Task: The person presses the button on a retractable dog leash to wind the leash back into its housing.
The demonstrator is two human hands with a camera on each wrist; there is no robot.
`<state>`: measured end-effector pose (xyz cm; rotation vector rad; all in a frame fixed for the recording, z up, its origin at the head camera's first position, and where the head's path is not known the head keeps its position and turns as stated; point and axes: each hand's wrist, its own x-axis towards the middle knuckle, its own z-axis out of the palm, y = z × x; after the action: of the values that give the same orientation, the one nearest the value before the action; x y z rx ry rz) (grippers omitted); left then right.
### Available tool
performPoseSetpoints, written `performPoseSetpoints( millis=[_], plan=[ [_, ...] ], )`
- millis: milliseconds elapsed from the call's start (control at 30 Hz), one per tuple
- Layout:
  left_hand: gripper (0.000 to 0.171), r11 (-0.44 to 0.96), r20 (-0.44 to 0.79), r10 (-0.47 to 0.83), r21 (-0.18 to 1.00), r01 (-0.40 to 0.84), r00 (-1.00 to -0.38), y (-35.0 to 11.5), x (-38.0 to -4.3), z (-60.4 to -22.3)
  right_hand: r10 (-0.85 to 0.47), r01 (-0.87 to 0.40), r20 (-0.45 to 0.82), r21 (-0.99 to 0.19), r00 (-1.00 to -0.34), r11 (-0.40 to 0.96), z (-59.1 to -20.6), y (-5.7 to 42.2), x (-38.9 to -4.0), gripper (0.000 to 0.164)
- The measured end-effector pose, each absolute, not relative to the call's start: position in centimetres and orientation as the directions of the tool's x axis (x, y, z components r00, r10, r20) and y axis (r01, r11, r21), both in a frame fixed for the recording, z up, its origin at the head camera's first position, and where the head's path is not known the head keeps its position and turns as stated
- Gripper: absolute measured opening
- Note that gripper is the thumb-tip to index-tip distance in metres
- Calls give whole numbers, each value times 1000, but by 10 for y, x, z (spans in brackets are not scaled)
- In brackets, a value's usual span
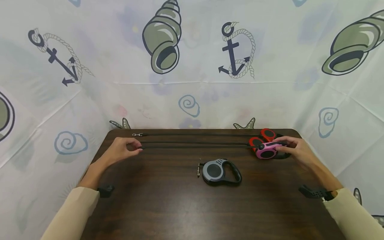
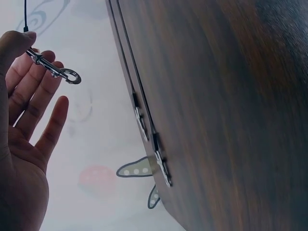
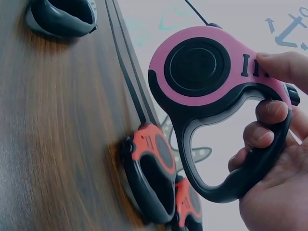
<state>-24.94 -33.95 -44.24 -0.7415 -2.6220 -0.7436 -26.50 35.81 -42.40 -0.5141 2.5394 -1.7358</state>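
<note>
- Stretching between the two hands, a pink-and-black retractable leash (image 3: pixel 197 66) has its casing raised at the far right, over the dark wooden surface (image 1: pixel 180 206) and partly covering two red leashes in the head view.
- Its black cord (image 1: pixel 192 146) runs straight to the left, ending in a silver snap hook (image 2: pixel 54 67).
- The right hand (image 1: pixel 300 151) has its grip wrapped round the black handle, the thumb resting on the upper pink casing.
- The left hand (image 1: pixel 121 150) has a narrow grip, pinching the cord's end where it meets the snap hook; its other fingers spread away.
- Near the pink casing, one red-and-black leash (image 3: pixel 144 140) lies beside another red-and-black leash (image 1: pixel 268 134), both at the surface's far right.
- Both red leashes have cords drawn out leftward along the far edge, each ending in its own metal clip (image 2: pixel 162 168).
- Nearer the person, around the middle, a gray-and-black leash (image 1: pixel 214 170) rests with its handle toward the right and its small clasp (image 1: pixel 198 170) just beside its left side.
- Behind hangs a white cloth (image 1: pixel 201 43) printed with anchors, shells and starfish.
- Pale sleeves (image 1: pixel 70 213) cover both forearms, with a black strap (image 1: pixel 106 191) at each wrist.
</note>
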Motion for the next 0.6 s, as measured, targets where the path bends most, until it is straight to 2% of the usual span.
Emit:
performPoseSetpoints(
  millis=[167,600],
  plan=[
    [18,730,423,400,389,562,-813,-334,-252,-443,-324,-265,182,-936,-928,233,-425,352,-265,23],
    [18,718,429,398,403,567,-811,-321,-252,-444,-368,-265,189,-949,-910,168,-425,341,-264,25]
  ],
)
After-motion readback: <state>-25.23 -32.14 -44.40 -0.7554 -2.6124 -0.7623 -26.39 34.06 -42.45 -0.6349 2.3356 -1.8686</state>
